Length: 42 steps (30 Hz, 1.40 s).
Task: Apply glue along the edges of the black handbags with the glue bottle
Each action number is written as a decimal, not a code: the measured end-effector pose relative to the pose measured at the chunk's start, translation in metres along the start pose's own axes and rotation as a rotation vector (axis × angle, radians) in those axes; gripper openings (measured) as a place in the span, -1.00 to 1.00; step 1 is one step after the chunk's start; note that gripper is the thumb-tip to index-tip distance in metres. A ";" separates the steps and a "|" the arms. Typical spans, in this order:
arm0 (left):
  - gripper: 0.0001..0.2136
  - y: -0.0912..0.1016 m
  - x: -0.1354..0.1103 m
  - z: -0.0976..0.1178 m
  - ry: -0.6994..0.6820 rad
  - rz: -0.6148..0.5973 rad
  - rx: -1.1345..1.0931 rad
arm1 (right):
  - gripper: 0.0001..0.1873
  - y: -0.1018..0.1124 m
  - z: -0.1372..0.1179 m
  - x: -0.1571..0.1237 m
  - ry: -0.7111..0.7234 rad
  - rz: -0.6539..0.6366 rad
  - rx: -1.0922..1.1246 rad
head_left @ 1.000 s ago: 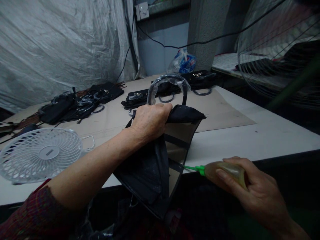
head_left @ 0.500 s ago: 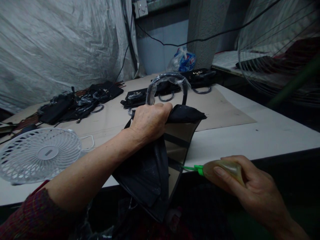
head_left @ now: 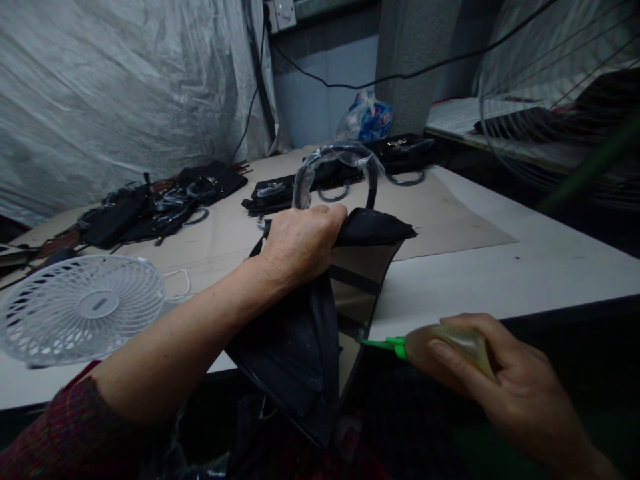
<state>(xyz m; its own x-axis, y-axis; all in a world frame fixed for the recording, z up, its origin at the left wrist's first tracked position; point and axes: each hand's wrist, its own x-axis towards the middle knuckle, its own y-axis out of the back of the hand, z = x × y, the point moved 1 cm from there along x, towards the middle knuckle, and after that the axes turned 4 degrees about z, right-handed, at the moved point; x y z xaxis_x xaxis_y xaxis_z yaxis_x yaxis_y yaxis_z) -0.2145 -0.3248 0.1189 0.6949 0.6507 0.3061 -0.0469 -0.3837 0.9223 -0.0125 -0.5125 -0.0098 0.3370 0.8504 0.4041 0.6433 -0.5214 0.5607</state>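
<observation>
My left hand (head_left: 303, 243) is closed around the upper part of a black handbag (head_left: 290, 353), just below its plastic-wrapped handle (head_left: 340, 155). The bag hangs tilted over the table's front edge, and its side opens onto a beige inner face with dark strips. In my right hand (head_left: 515, 380) is a squeeze bottle (head_left: 445, 350) of yellowish-brown liquid, lying sideways. Its thin green nozzle (head_left: 383, 344) points left, and the tip is at the edge of the beige inner face. Whether the tip touches is hard to tell.
A white fan (head_left: 97, 307) stands at the left. Several black bags (head_left: 165, 200) with wrapped handles lie on the cardboard-covered table (head_left: 450, 220). Behind them is a plastic bag (head_left: 370, 119). A wire fan guard (head_left: 555, 140) rises at the right; a black cable (head_left: 350, 87) hangs across the back.
The nozzle tip has moved slightly down along the beige inner face's edge, with the bottle in my right hand. My left hand keeps its hold on the bag.
</observation>
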 end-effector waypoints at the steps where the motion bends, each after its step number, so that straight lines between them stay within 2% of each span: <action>1: -0.74 0.000 0.000 0.000 -0.004 0.004 0.000 | -0.71 0.000 0.000 0.000 -0.002 -0.025 0.007; 6: -0.73 0.000 -0.001 0.001 -0.010 -0.002 0.011 | -0.69 0.003 -0.001 -0.001 0.004 0.073 -0.032; 11: -0.72 0.002 -0.001 0.002 0.003 -0.028 0.019 | -0.69 0.006 -0.006 -0.004 -0.074 -0.080 0.068; 14: -0.72 0.003 -0.001 0.002 0.003 -0.024 0.022 | -0.67 0.007 -0.006 -0.007 -0.127 -0.054 0.077; 18: -0.73 0.003 -0.002 0.002 0.001 -0.025 0.027 | -0.63 0.005 -0.003 -0.010 -0.157 -0.120 0.114; 23: -0.73 0.004 -0.004 0.003 0.000 -0.019 0.027 | -0.60 0.004 -0.001 -0.013 -0.178 -0.062 0.061; 27: -0.73 0.005 -0.005 0.004 -0.002 -0.029 0.033 | -0.65 0.006 -0.006 -0.014 -0.107 -0.110 0.097; 31: -0.72 0.006 -0.005 0.004 0.001 -0.026 0.041 | -0.68 0.005 -0.009 -0.013 0.029 0.034 -0.014; 37: -0.71 0.005 -0.005 0.003 0.008 -0.021 0.036 | -0.56 0.003 -0.009 -0.012 0.238 0.164 -0.204; 40: -0.72 0.005 -0.004 0.003 0.002 -0.019 0.038 | -0.57 0.005 -0.010 -0.012 0.297 0.179 -0.265; 42: -0.73 0.005 -0.003 0.003 0.002 -0.015 0.036 | -0.61 0.006 -0.013 -0.012 0.311 0.134 -0.236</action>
<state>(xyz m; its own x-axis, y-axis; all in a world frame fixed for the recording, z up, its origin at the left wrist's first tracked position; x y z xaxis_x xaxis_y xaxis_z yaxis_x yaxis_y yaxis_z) -0.2147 -0.3312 0.1222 0.6941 0.6578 0.2924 -0.0102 -0.3972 0.9177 -0.0214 -0.5265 -0.0017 0.1599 0.7306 0.6638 0.4204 -0.6589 0.6238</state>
